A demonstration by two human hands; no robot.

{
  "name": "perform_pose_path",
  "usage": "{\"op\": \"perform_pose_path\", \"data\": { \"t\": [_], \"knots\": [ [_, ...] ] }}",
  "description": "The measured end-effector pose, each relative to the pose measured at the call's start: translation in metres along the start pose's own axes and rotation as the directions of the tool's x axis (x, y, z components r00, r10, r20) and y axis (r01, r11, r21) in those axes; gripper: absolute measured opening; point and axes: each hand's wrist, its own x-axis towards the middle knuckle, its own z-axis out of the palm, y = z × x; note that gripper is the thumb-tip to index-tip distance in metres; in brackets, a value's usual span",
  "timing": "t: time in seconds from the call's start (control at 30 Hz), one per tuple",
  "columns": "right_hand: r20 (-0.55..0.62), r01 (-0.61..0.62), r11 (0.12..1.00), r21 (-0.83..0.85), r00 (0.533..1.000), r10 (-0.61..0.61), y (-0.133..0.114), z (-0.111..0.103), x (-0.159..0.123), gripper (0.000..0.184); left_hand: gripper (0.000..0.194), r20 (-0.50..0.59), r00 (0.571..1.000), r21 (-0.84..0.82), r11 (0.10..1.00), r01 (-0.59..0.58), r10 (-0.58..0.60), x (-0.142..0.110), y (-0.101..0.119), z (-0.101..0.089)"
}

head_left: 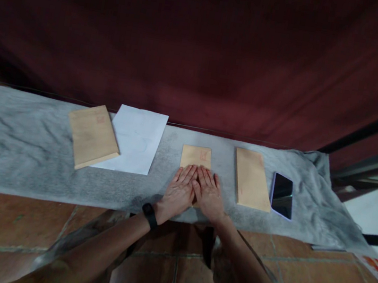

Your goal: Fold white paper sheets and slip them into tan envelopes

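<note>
A small brown paper envelope (192,154) with red print at its upper right lies in the middle of the grey cloth. Both of my hands rest flat on its lower part and hide most of that end. My left hand (180,189), with a black band on its wrist, has its fingers stretched out. Beside it lies my right hand (208,196), also palm down with fingers extended; the two touch near the thumbs and fingertips. Neither hand grips anything.
Left, a stack of brown envelopes (92,138) overlaps white paper sheets (139,141). On the right are more brown envelopes (252,180) and a phone (283,194) with a purple edge. The grey cloth (29,154) covers a narrow surface before a dark red curtain (201,67).
</note>
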Motion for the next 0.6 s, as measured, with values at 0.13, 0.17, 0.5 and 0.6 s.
{"op": "perform_pose_path", "data": {
  "t": [0.13,0.17,0.5,0.6],
  "knots": [
    [-0.012,-0.010,0.998,-0.060,1.000,0.010,0.0030,0.0038,-0.0010,0.054,0.058,-0.001,1.000,0.000,1.000,0.005,-0.005,0.0006,0.0003,0.0007],
    [-0.014,-0.013,0.997,-0.070,1.000,0.012,0.0038,0.0045,-0.0012,0.054,0.058,0.000,1.000,-0.002,1.000,0.007,-0.007,0.0006,0.0002,0.0006],
    [-0.030,-0.023,0.997,-0.080,0.999,0.021,0.0059,0.0050,-0.0017,0.053,0.056,-0.025,0.999,-0.020,0.999,0.038,-0.038,0.0009,0.0004,0.0006],
    [-0.034,-0.039,0.996,-0.076,0.999,0.036,0.0058,0.0052,-0.0012,0.053,0.057,-0.032,0.997,-0.022,0.998,0.063,-0.064,0.0018,0.0014,0.0020]
  ]
}}
